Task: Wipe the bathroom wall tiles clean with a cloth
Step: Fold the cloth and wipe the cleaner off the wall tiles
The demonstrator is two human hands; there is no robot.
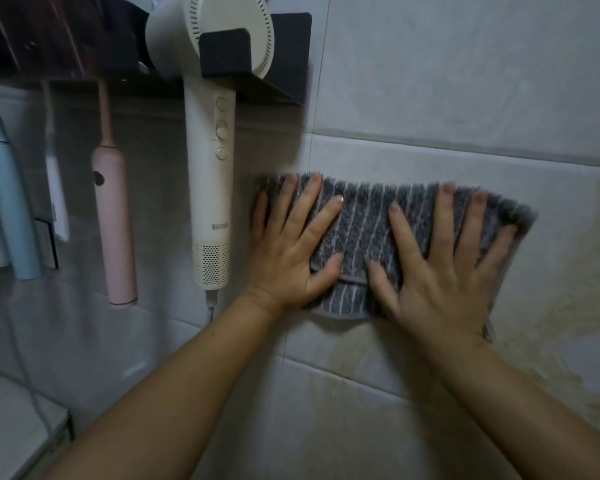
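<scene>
You are in the wiping step. Both your hands lie flat on the grey striped cloth (364,220) and press it against the wall tiles (465,81). Your left hand (291,244) covers the cloth's left end and your right hand (444,268) its right end. On both hands the fingers (307,202) are straight and spread; they grip nothing and only press.

The cloth sits on the tile just below a horizontal grout line (430,142). Its left edge is just beside the handle of the white hair dryer (208,188), which hangs from a black holder (284,64). Further left hang a pink toothbrush (113,216) and a blue toothbrush (13,209).

Judging by the tiles, much is left to do. A yellowish smear (568,271) spreads over the tile to the right of the cloth and runs down beside your right forearm. Fainter brownish streaks (347,372) show on the tiles below the cloth.

The next move, I'd judge, calls for sliding the cloth right and down over that smear. Press evenly under both palms so it doesn't bunch or slip. Mind the left end: a stroke that way could knock the dryer or catch its cord (210,308).
</scene>
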